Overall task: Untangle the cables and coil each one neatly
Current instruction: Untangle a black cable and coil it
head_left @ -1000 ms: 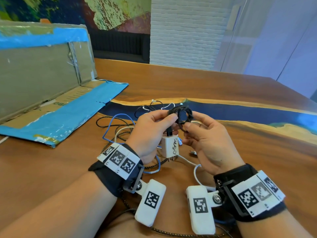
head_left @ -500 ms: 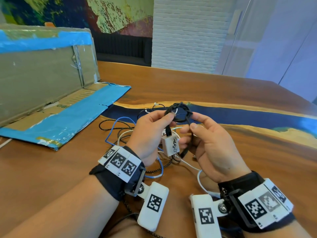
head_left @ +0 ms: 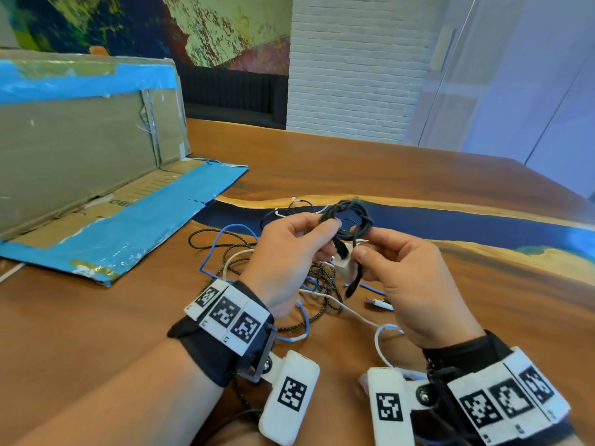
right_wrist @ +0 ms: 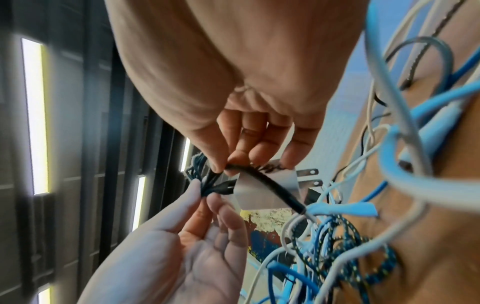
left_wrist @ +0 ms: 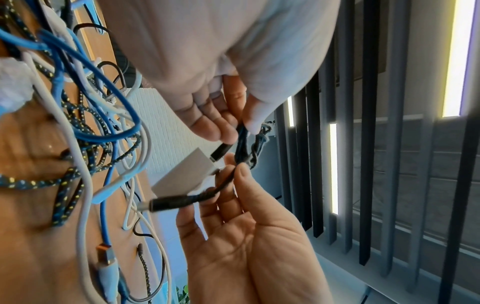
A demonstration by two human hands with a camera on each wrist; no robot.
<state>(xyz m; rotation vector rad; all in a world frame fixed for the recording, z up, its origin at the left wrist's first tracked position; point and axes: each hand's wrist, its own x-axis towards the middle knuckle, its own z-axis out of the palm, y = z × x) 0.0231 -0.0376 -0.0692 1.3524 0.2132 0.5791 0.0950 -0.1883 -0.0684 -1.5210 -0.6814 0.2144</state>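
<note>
A black cable, wound into a small coil point(head_left: 349, 215), hangs in the air between both hands. My left hand point(head_left: 328, 226) pinches the coil's left side. My right hand point(head_left: 365, 243) pinches the right side, and the cable's free end point(head_left: 352, 284) dangles below its thumb. The cable's other plug point(left_wrist: 221, 153) meets a white charger block point(head_left: 346, 267) just under the coil. In the right wrist view the black cable point(right_wrist: 262, 182) crosses the charger point(right_wrist: 265, 191). On the table beneath lies a tangle of blue point(head_left: 225, 239), white point(head_left: 354, 313) and braided black-yellow cables point(head_left: 322, 284).
A flattened cardboard box with blue tape point(head_left: 96, 162) stands at the left. The wooden table point(head_left: 354, 169) has a blue resin strip point(head_left: 467, 226) running behind the hands. A loose USB plug point(head_left: 378, 304) lies under my right hand.
Both hands lifted the coil slightly and shifted it right. The charger no longer hangs upright below the coil; it sits tilted behind the fingers. The free end now dangles from my right fingers.
</note>
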